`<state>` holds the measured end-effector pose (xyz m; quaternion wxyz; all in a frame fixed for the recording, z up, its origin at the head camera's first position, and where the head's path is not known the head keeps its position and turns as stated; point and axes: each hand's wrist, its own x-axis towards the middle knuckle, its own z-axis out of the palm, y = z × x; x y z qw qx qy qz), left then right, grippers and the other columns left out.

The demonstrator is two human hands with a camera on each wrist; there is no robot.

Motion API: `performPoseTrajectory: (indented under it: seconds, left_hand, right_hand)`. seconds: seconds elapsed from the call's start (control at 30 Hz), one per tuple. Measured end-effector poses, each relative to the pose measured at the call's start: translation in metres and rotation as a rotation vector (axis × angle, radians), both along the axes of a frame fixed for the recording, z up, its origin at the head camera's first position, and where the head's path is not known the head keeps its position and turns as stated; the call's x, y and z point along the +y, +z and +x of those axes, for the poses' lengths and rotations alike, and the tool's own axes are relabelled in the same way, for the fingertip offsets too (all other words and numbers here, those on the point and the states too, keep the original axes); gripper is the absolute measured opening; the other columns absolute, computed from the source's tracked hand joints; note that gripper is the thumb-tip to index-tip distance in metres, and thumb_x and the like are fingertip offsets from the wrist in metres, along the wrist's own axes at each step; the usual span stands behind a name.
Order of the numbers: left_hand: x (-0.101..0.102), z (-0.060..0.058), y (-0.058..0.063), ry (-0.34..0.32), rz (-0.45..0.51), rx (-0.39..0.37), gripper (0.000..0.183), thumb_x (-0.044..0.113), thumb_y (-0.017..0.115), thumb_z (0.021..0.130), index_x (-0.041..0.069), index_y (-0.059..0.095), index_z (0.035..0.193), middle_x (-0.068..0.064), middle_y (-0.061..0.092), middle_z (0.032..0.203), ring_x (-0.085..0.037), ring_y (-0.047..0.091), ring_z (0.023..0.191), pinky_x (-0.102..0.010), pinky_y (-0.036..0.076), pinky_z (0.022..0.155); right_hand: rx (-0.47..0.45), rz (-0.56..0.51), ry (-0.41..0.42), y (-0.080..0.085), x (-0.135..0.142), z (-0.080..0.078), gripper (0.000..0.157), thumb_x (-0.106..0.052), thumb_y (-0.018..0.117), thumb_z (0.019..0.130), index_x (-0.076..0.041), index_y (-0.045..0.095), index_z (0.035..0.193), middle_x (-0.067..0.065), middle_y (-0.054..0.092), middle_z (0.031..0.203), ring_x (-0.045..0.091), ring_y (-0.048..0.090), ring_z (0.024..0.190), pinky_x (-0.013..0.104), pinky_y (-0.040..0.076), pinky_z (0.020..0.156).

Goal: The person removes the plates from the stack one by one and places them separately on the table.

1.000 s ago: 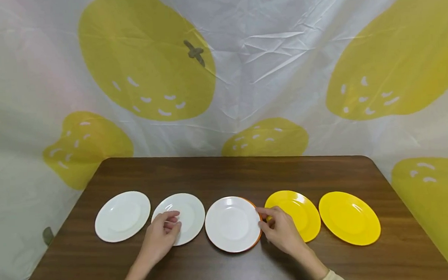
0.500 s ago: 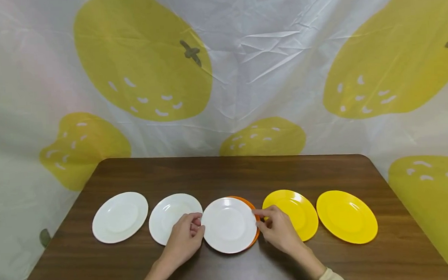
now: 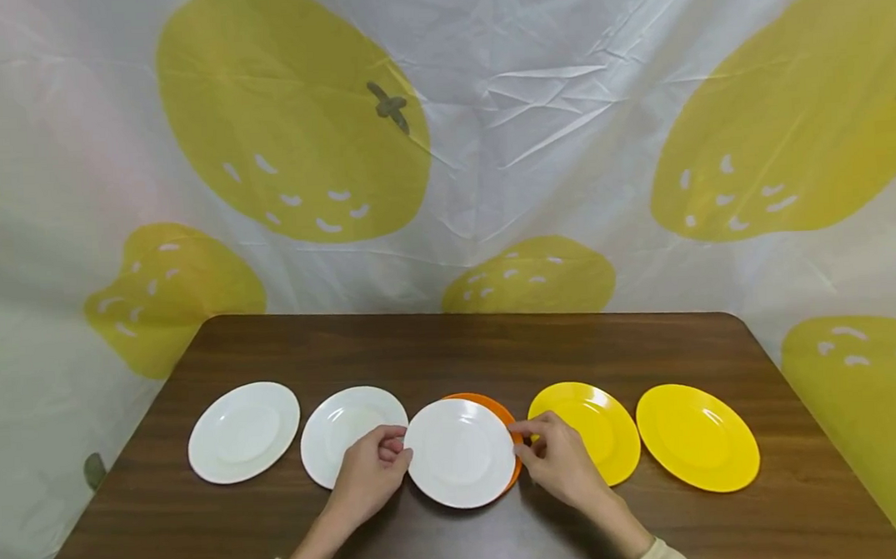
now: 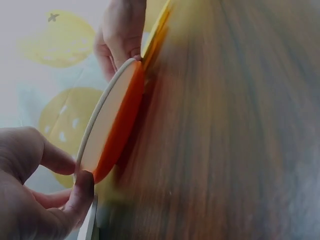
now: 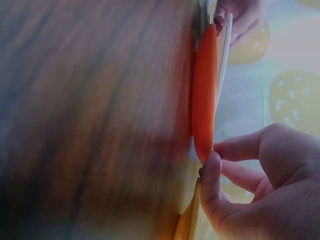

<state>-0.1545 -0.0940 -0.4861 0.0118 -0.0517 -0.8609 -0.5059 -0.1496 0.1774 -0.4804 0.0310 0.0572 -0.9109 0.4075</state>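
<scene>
A white plate (image 3: 461,458) is held at its rim between both hands. On its left side, my left hand (image 3: 370,475) pinches the rim between thumb and fingers. My right hand (image 3: 567,462) pinches the opposite edge with thumb and forefinger. Beneath lies an orange plate (image 5: 204,95), of which the head view shows only a crescent at the back and right. In the right wrist view the white rim (image 5: 224,60) stands tilted, with a gap over the orange plate that widens toward the left hand.
Two more white plates, one far left (image 3: 244,434) and one nearer (image 3: 334,430), lie on the brown table (image 3: 451,346). To the right are two yellow plates, the inner (image 3: 593,432) partly behind the right hand, the outer (image 3: 698,437) fully visible. A lemon-print cloth (image 3: 525,159) hangs behind.
My left hand has moved right and taken the white plate's rim. That plate has shifted left and slightly nearer, uncovering more of the orange one. The right hand has stayed at the rim.
</scene>
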Motion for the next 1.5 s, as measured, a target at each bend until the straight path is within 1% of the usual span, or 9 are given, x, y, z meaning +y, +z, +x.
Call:
performPoseTrajectory:
  seconds: [0.1, 0.23, 0.47, 0.63, 0.87, 1.1, 1.23, 1.4, 1.5]
  left_hand:
    - [0.000, -0.001, 0.000, 0.016, 0.058, -0.046, 0.027, 0.002, 0.069, 0.087, -0.005, 0.068, 0.112, -0.008, 0.067, 0.086, -0.012, 0.066, 0.070, -0.019, 0.053, 0.063]
    - [-0.004, -0.002, 0.002, 0.040, 0.175, -0.110, 0.028, 0.000, 0.066, 0.087, -0.007, 0.066, 0.115, -0.011, 0.067, 0.087, -0.013, 0.066, 0.065, -0.020, 0.053, 0.059]
    - [-0.015, 0.002, 0.001, 0.073, 0.229, -0.121, 0.030, 0.000, 0.066, 0.089, -0.007, 0.066, 0.119, -0.013, 0.068, 0.093, -0.014, 0.066, 0.070, -0.020, 0.053, 0.060]
    - [-0.025, 0.005, 0.000, 0.108, 0.273, -0.147, 0.030, -0.003, 0.064, 0.091, -0.007, 0.065, 0.121, -0.016, 0.067, 0.095, -0.014, 0.067, 0.074, -0.021, 0.057, 0.062]
    - [-0.047, 0.009, 0.002, 0.174, 0.233, -0.154, 0.031, -0.003, 0.063, 0.092, -0.005, 0.065, 0.123, -0.018, 0.068, 0.102, -0.015, 0.070, 0.082, -0.020, 0.057, 0.064]
    - [-0.074, 0.013, 0.006, 0.208, 0.201, -0.170, 0.035, -0.001, 0.060, 0.095, -0.008, 0.061, 0.129, -0.023, 0.068, 0.112, -0.013, 0.068, 0.087, -0.019, 0.057, 0.068]
    - [-0.092, 0.015, 0.009, 0.246, 0.161, -0.171, 0.036, 0.002, 0.060, 0.097, -0.009, 0.059, 0.132, -0.023, 0.067, 0.115, -0.007, 0.065, 0.089, -0.015, 0.054, 0.071]
    - [-0.113, 0.021, 0.012, 0.300, 0.159, -0.151, 0.036, 0.000, 0.059, 0.098, -0.011, 0.058, 0.131, -0.019, 0.070, 0.109, 0.002, 0.062, 0.081, -0.014, 0.053, 0.070]
    - [-0.125, 0.025, 0.014, 0.339, 0.157, -0.135, 0.034, -0.001, 0.059, 0.097, -0.011, 0.059, 0.130, -0.014, 0.071, 0.102, 0.004, 0.061, 0.077, -0.014, 0.053, 0.069]
  right_hand:
    - [-0.001, 0.003, 0.006, 0.000, 0.000, 0.000, 0.025, 0.002, 0.076, 0.084, -0.007, 0.078, 0.107, 0.007, 0.060, 0.094, 0.005, 0.055, 0.063, 0.018, 0.047, 0.056]
    - [0.012, 0.018, 0.001, 0.000, -0.001, -0.001, 0.027, 0.002, 0.077, 0.082, -0.006, 0.078, 0.107, 0.006, 0.061, 0.093, 0.004, 0.054, 0.064, 0.018, 0.047, 0.057]
    - [0.013, 0.041, -0.006, 0.000, -0.001, -0.001, 0.030, 0.002, 0.079, 0.080, -0.006, 0.078, 0.109, 0.005, 0.060, 0.093, 0.004, 0.053, 0.065, 0.019, 0.046, 0.059]
    - [0.007, 0.034, -0.007, 0.001, -0.001, -0.002, 0.031, 0.002, 0.078, 0.080, -0.006, 0.078, 0.110, 0.006, 0.060, 0.094, 0.005, 0.054, 0.065, 0.019, 0.047, 0.058]
    - [0.002, 0.030, -0.001, 0.001, -0.001, -0.002, 0.031, 0.002, 0.078, 0.081, -0.006, 0.077, 0.110, 0.006, 0.060, 0.096, 0.006, 0.054, 0.066, 0.019, 0.047, 0.061]
    - [0.006, 0.031, 0.001, 0.001, -0.001, -0.002, 0.030, 0.003, 0.079, 0.080, -0.005, 0.077, 0.109, 0.006, 0.060, 0.095, 0.006, 0.054, 0.065, 0.019, 0.047, 0.060]
    - [0.027, 0.055, 0.001, 0.000, -0.001, -0.001, 0.030, 0.003, 0.079, 0.079, -0.005, 0.078, 0.107, 0.006, 0.061, 0.094, 0.005, 0.053, 0.065, 0.019, 0.047, 0.061]
    - [0.042, 0.074, 0.004, 0.000, -0.001, -0.002, 0.030, 0.002, 0.078, 0.078, -0.006, 0.078, 0.107, 0.006, 0.062, 0.096, 0.005, 0.051, 0.064, 0.020, 0.046, 0.062]
    - [0.042, 0.076, 0.008, 0.000, -0.001, -0.003, 0.030, 0.002, 0.078, 0.078, -0.005, 0.078, 0.107, 0.006, 0.063, 0.097, 0.004, 0.051, 0.063, 0.020, 0.046, 0.063]
